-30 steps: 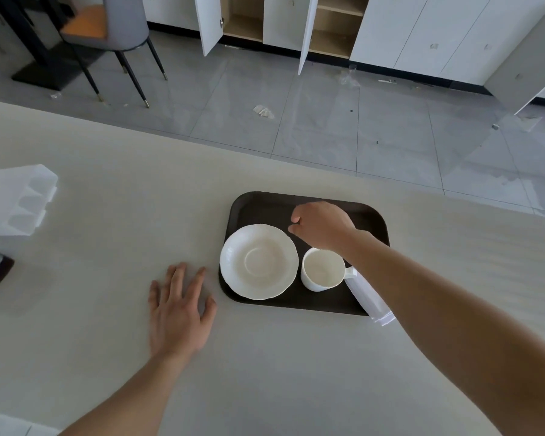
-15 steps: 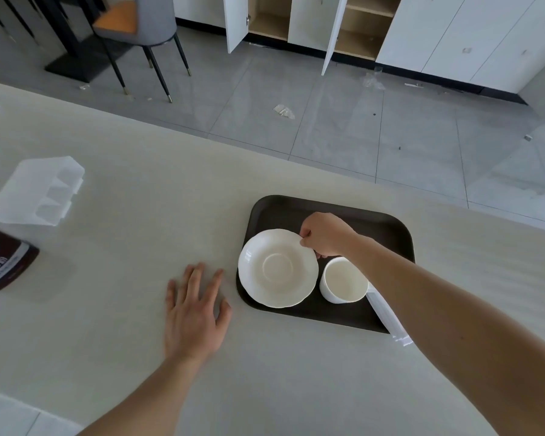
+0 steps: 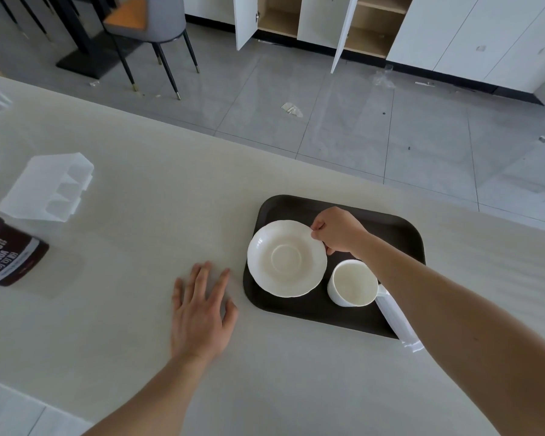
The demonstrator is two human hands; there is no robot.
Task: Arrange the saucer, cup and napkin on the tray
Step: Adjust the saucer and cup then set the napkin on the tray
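Observation:
A dark brown tray (image 3: pixel 400 229) lies on the pale table. On its left half sits a white saucer (image 3: pixel 286 259). My right hand (image 3: pixel 339 229) pinches the saucer's far right rim between thumb and fingers. An empty white cup (image 3: pixel 353 283) stands on the tray just right of the saucer, under my right forearm. A folded white napkin (image 3: pixel 398 322) lies along the tray's right edge, partly hidden by that arm and sticking out past the near corner. My left hand (image 3: pixel 202 313) rests flat on the table left of the tray, fingers spread, holding nothing.
A brown cocoa canister (image 3: pixel 5 251) lies at the left edge of the table. Behind it sits a translucent white plastic container (image 3: pixel 49 187). The table's far edge runs diagonally above the tray; beyond it are tiled floor, a grey chair and open cabinets.
My right hand moved from above the cup's far side to the saucer's rim and closed on it. The view shifted, so everything sits further right. The left hand stayed flat.

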